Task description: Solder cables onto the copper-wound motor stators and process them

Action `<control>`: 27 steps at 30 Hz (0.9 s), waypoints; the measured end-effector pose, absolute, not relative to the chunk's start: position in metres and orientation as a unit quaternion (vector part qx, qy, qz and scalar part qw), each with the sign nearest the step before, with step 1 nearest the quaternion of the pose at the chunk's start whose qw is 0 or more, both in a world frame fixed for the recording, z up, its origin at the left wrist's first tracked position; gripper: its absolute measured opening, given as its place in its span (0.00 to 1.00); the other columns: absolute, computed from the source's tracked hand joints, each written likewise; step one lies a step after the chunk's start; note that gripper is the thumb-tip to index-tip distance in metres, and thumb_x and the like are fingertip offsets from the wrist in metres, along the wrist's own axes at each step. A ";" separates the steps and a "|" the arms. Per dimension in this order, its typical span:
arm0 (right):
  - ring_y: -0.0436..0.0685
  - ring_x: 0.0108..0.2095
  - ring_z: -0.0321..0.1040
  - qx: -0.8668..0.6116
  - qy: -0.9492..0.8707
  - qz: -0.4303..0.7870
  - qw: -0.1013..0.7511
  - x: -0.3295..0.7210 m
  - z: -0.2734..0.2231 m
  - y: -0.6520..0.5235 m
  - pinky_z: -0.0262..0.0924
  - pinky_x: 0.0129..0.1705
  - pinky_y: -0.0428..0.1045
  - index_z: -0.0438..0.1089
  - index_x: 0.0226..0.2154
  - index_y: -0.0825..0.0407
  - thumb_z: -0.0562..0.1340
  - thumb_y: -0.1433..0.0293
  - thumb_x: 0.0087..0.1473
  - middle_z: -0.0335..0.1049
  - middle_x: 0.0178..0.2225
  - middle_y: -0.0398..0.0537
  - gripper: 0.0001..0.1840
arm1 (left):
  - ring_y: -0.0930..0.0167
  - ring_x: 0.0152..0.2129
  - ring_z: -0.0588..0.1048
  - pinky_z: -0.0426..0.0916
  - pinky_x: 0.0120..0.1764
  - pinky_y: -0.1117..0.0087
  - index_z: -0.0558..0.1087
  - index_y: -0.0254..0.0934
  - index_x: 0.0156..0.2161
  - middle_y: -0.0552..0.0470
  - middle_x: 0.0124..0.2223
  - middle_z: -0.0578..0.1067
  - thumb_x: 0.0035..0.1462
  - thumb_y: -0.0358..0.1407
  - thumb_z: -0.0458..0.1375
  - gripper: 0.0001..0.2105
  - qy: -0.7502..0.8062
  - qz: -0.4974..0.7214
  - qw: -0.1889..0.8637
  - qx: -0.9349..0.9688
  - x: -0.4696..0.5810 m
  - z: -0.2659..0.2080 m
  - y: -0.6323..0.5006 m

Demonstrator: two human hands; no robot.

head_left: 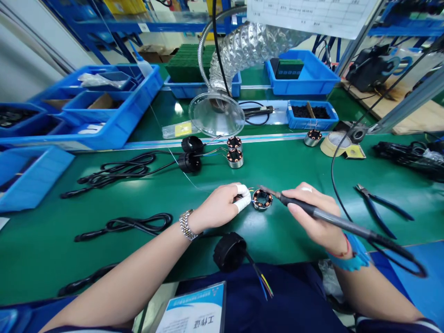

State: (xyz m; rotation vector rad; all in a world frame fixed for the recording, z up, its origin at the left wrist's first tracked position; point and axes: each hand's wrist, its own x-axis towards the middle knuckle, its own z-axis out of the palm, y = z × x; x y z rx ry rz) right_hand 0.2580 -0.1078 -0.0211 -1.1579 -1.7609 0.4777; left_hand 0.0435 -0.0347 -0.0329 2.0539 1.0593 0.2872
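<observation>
Two hands meet over one ring-shaped motor core (262, 206) on the green surface (291, 162): our left hand (222, 204), nearer, pinches thin wires (251, 190) just beside its left edge, while our right hand (319, 230) grips a soldering iron (347, 225), its shaft slanting leftward, tip by the far rim, contact unclear to us

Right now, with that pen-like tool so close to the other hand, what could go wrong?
If the soldering iron in the right hand is hot, a slip might burn the left hand, whose covered fingers are right beside the stator.

The thin wires at those fingers could shift, perhaps spoiling a joint.

The black cap sits by the bench's front edge, its coloured wires reaching past it; a forearm or clothing might snag them.
</observation>
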 end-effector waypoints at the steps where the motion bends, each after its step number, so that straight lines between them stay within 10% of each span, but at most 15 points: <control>1: 0.52 0.28 0.63 -0.469 -0.714 0.214 0.474 0.260 -0.021 -0.109 0.61 0.31 0.50 0.70 0.37 0.50 0.58 0.73 0.49 0.71 0.30 0.47 0.11 | 0.75 0.23 0.64 0.57 0.27 0.74 0.68 0.35 0.29 0.55 0.28 0.68 0.53 0.34 0.49 0.07 0.420 0.114 0.398 0.808 0.044 -0.033 -0.035; 27: 0.51 0.26 0.62 -0.457 -0.693 0.301 0.469 0.264 -0.030 -0.108 0.59 0.28 0.50 0.72 0.34 0.51 0.59 0.73 0.48 0.71 0.28 0.46 0.09 | 0.75 0.22 0.64 0.57 0.26 0.74 0.67 0.35 0.27 0.55 0.27 0.67 0.52 0.34 0.49 0.07 0.425 0.106 0.395 0.808 0.047 -0.030 -0.035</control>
